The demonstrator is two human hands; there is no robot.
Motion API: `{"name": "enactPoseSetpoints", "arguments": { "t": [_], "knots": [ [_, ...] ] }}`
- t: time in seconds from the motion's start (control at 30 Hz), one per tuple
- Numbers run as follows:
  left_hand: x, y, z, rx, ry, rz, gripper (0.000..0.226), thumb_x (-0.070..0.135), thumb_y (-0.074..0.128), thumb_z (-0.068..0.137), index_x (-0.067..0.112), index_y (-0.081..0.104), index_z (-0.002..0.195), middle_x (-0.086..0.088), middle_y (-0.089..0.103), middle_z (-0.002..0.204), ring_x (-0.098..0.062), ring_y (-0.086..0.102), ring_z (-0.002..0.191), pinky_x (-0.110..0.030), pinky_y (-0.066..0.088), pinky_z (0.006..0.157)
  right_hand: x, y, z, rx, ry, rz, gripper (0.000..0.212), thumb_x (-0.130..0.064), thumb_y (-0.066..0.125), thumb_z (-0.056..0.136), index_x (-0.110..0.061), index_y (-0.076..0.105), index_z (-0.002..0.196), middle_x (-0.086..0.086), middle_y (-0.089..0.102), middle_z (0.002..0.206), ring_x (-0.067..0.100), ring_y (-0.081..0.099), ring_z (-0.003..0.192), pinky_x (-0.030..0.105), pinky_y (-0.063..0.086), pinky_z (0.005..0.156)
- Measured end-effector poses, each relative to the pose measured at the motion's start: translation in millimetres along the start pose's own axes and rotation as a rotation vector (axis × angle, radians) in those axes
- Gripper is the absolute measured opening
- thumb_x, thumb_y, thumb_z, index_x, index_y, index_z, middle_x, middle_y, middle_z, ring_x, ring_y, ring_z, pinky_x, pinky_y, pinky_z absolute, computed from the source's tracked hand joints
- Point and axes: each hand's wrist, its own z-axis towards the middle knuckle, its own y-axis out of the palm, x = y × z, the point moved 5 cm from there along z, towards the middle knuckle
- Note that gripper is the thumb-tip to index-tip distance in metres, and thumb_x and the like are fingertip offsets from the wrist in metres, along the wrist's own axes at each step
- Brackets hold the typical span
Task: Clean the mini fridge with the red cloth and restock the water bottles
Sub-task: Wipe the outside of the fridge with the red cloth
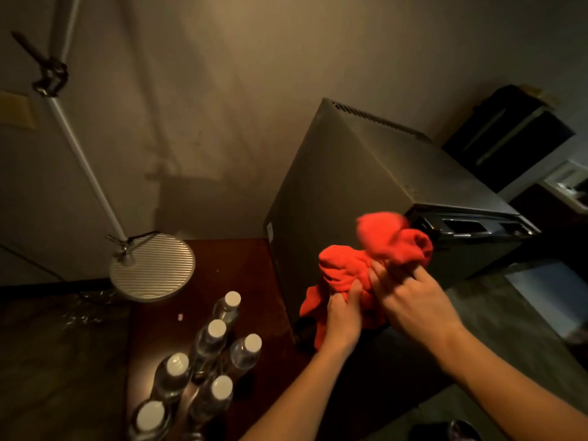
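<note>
Beside the fridge (pixel 366 186), both hands, left (pixel 342 316) and right (pixel 413 300), grip the bunched cloth (pixel 356 265), so wiping seems unfinished, while six bottles (pixel 210 342) wait unstocked on the table (pixel 248 265) near its front edge.

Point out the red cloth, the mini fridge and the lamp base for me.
Crumpled red cloth (pixel 343 268), head view: on the bunched middle folds above the left hand.
Grey boxy mini fridge (pixel 366 173), head view: on its bare top panel.
Round ribbed silver lamp base (pixel 156 268), head view: on the disc's centre.

Red cloth (pixel 378 240) top motion-blurred
</note>
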Motion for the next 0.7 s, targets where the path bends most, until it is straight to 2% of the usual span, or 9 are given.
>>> {"name": "enactPoseSetpoints", "arguments": {
  "t": [0.07, 0.17, 0.27, 0.33, 0.37, 0.47, 0.57, 0.63, 0.7],
  "knots": [
    [-5.7, -3.0, -1.8, 0.003, -0.04, -0.017, 0.028, 0.023, 0.052, 0.101, 0.004, 0.072, 0.098, -0.006, 0.07, 0.097, -0.01, 0.061, 0.086, -0.028, 0.046, 0.082, 1.0, -13.4, -1.9, 0.031, -0.059, 0.022, 0.029, -0.018, 0.042, 0.072, -0.014, 0.07, 0.068, 0.005, 0.063, 0.06, 0.025, 0.061, 0.059, 0.038, 0.034, 0.077],
    [-9.4, -12.2, 3.6, 0.053, -0.044, -0.028, 0.035, 0.044, 0.062, 0.088, 0.012, 0.07, 0.076, -0.005, 0.071, 0.078, -0.008, 0.062, 0.072, -0.034, 0.05, 0.075, 17.9, -37.8, 3.6, 0.17, -0.073, 0.088, 0.025, -0.016, 0.043, 0.072, -0.016, 0.067, 0.065, 0.004, 0.055, 0.051, 0.024, 0.056, 0.05, 0.037, 0.032, 0.071],
    [-9.2, -17.6, 11.7, 0.174, -0.031, -0.105, 0.025, 0.034, 0.074, 0.083, 0.01, 0.071, 0.09, -0.007, 0.074, 0.089, -0.01, 0.066, 0.08, -0.037, 0.054, 0.081, 47.9, -41.5, 11.4, 0.253, 0.025, 0.061, 0.036, -0.024, 0.058, 0.075, -0.002, 0.07, 0.1, 0.022, 0.069, 0.087, 0.032, 0.068, 0.083, 0.04, 0.035, 0.083],
    [-5.1, -18.9, 14.6, 0.266, -0.012, -0.257, 0.05, 0.034, 0.082, 0.069, 0.013, 0.067, 0.111, -0.005, 0.072, 0.111, -0.013, 0.068, 0.102, -0.036, 0.052, 0.095, 57.9, -37.9, 13.2, 0.177, 0.077, 0.029, 0.052, -0.039, 0.061, 0.079, -0.003, 0.063, 0.115, 0.027, 0.052, 0.135, 0.035, 0.05, 0.128, 0.045, 0.031, 0.104],
    [-2.7, -17.9, 15.7, 0.287, 0.012, -0.291, 0.069, 0.035, 0.083, 0.064, 0.012, 0.06, 0.125, -0.004, 0.068, 0.122, -0.014, 0.064, 0.113, -0.033, 0.048, 0.101, 57.0, -37.8, 14.1, 0.149, 0.087, 0.016, 0.054, -0.042, 0.06, 0.08, -0.003, 0.061, 0.118, 0.026, 0.043, 0.144, 0.035, 0.039, 0.137, 0.048, 0.025, 0.111],
    [-2.4, -14.7, 18.8, 0.289, 0.092, -0.224, 0.076, 0.026, 0.076, 0.073, 0.01, 0.046, 0.142, -0.005, 0.059, 0.136, -0.015, 0.055, 0.127, -0.036, 0.04, 0.111, 39.8, -32.6, 18.0, 0.073, 0.089, 0.008, 0.051, -0.037, 0.055, 0.085, 0.001, 0.061, 0.119, 0.029, 0.044, 0.141, 0.04, 0.035, 0.137, 0.052, 0.016, 0.118],
    [-5.8, -12.3, 19.2, 0.193, 0.147, -0.094, 0.06, 0.004, 0.052, 0.084, 0.006, 0.046, 0.143, -0.01, 0.053, 0.142, -0.017, 0.047, 0.134, -0.039, 0.032, 0.116, 8.5, -11.1, 19.1, 0.003, 0.048, -0.014, 0.051, -0.033, 0.051, 0.09, 0.002, 0.057, 0.126, 0.033, 0.047, 0.136, 0.047, 0.038, 0.133, 0.055, 0.02, 0.115],
    [-16.7, -14.7, 18.5, 0.141, 0.153, 0.022, 0.064, 0.006, 0.044, 0.081, 0.009, 0.043, 0.145, -0.006, 0.045, 0.15, -0.015, 0.037, 0.142, -0.038, 0.024, 0.12, -13.0, 9.5, 16.0, -0.033, 0.023, 0.024, 0.057, -0.038, 0.049, 0.09, 0.003, 0.054, 0.13, 0.034, 0.05, 0.132, 0.048, 0.043, 0.128, 0.056, 0.027, 0.109],
    [-39.2, -21.4, 15.0, 0.114, 0.155, 0.063, 0.059, 0.006, 0.042, 0.087, 0.014, 0.043, 0.146, 0.0, 0.041, 0.152, -0.01, 0.032, 0.143, -0.033, 0.021, 0.121, -37.3, 32.5, 7.3, -0.081, -0.026, 0.049, 0.052, -0.037, 0.045, 0.09, 0.001, 0.064, 0.119, 0.03, 0.064, 0.109, 0.044, 0.059, 0.103, 0.052, 0.034, 0.095]
  ]
}}
